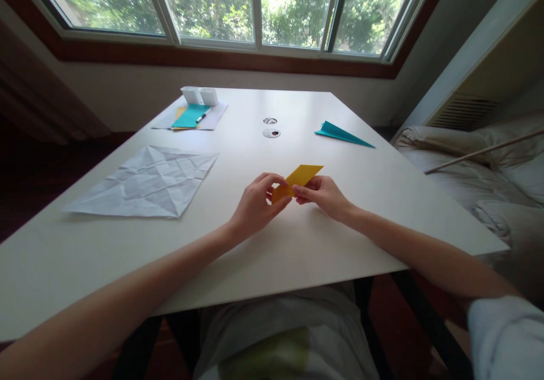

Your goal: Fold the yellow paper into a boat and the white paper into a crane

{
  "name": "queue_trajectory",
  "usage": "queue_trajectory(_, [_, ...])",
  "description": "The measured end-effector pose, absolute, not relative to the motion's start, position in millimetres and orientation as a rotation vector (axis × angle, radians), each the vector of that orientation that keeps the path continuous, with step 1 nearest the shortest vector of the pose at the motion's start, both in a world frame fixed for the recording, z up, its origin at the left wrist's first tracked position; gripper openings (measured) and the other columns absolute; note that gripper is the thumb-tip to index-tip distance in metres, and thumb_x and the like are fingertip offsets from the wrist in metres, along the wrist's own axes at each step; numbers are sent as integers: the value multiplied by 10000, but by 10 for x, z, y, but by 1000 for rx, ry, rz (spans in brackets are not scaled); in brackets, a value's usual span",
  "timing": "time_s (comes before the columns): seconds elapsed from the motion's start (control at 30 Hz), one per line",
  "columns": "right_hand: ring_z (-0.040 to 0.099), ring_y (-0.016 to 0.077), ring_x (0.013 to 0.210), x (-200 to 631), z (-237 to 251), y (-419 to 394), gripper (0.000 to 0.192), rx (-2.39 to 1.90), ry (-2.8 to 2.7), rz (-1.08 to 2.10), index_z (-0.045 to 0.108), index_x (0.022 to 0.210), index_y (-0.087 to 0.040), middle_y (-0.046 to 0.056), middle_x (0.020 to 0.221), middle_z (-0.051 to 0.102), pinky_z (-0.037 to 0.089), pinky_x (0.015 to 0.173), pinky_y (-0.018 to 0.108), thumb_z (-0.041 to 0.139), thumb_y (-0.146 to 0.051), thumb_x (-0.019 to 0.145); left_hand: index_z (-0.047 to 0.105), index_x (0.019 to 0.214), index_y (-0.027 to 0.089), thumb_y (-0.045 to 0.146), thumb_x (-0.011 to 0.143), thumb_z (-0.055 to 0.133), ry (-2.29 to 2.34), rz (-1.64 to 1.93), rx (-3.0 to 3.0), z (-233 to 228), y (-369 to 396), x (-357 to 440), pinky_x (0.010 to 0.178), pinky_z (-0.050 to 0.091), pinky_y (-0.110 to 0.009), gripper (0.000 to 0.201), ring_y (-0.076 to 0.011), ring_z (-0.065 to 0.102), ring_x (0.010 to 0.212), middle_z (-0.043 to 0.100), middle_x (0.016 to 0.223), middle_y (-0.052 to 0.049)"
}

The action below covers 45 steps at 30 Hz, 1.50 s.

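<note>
Both hands meet over the middle of the white worktop [297, 250], raised a little off its surface. Left hand [255, 204] pinches the near-left end of a folded yellow paper [300, 179] between thumb and curled fingers. Right hand [325, 194] grips the same strip from the other side, fingertips closed on its lower edge. The paper is a narrow, slanted strip; its far end pokes up and away past the right hand's knuckles, free in the air.

Open room: bare worktop all round the hands. Toward the person, clear surface runs to the near edge, which both forearms cross. Right of the right hand, the surface goes on bare to the slanting right edge.

Left of the left hand, well apart: a large creased white sheet [147, 182], unfolded and lying flat, its near corner close to the left edge.

Beyond the right hand, far and to the right: a teal folded paper [340, 133], pointed, near the right edge.

Straight beyond the hands: two small round discs [271, 133] set in the worktop.

Far beyond the left hand, near the back edge: a stack of papers with a teal sheet [190, 116] on top, a pen [202, 116] lying across it, and two small white containers [199, 95] just behind.
</note>
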State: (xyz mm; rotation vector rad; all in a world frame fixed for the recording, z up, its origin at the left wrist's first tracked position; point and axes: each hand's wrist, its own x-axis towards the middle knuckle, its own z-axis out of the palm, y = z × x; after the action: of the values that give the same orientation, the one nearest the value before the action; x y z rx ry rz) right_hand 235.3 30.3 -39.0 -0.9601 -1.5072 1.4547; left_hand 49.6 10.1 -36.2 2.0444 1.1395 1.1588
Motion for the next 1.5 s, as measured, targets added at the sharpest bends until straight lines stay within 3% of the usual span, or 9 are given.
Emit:
queue_trajectory(0.23, [642,144,755,2330,-332,269,330,-902,-1621,1378,682,939,-154,54,833,691,526,730,296,604,-434,783,564,918,175,396,696,682,1238,1106,1953,-348,132,469,597,526,-272,335,-134,614,676,630,934,-37])
queue_trajectory(0.4, [643,167,784,2338,-329,272,342,-982,-1726,1183,682,947,-153,70,880,698,515,718,298,649,-426,742,536,915,173,400,656,723,1095,1093,1760,-367,156,467,636,534,-278,393,-156,643,746,605,963,-39])
queue_trajectory(0.83, [622,172,768,2368,-381,314,318,-1100,-1821,1028,613,905,-165,60,854,660,512,700,319,604,-450,765,538,867,143,373,704,676,991,1084,1273,-321,181,442,541,419,-216,313,-131,599,636,653,734,-19])
queue_trajectory(0.97, [569,168,767,2369,-397,318,453,-1179,-1810,759,460,1059,-203,37,885,567,505,614,307,645,-433,716,560,842,136,352,687,682,1032,1072,1230,-358,202,427,529,405,-208,292,-114,580,605,639,708,-7])
queue_trajectory(1.03, [537,193,853,2377,-374,301,512,-1169,-1887,492,416,1131,-219,65,993,528,496,654,337,656,-379,708,583,837,128,367,693,672,1060,1038,1249,-368,202,419,538,415,-216,293,-121,585,616,642,720,-21])
queue_trajectory(1.13, [467,236,1003,2403,-314,262,415,-1072,-2104,77,488,1143,-238,92,1113,488,437,813,399,621,-294,753,631,828,120,407,714,647,1097,977,1335,-360,194,410,532,421,-224,309,-122,574,596,637,694,-26])
queue_trajectory(1.23, [420,244,1057,2434,-261,229,217,-977,-2318,-170,614,1029,-249,76,1105,537,358,885,390,557,-272,821,664,775,119,431,736,622,1114,939,1434,-336,179,413,507,401,-212,317,-103,537,548,613,625,-10])
queue_trajectory(1.5, [507,203,975,2466,-107,218,197,-913,-2585,-254,672,862,-205,43,858,695,278,841,347,483,-258,886,669,818,128,520,768,555,1112,871,1521,-292,169,429,474,426,-207,412,-123,570,572,638,675,-26])
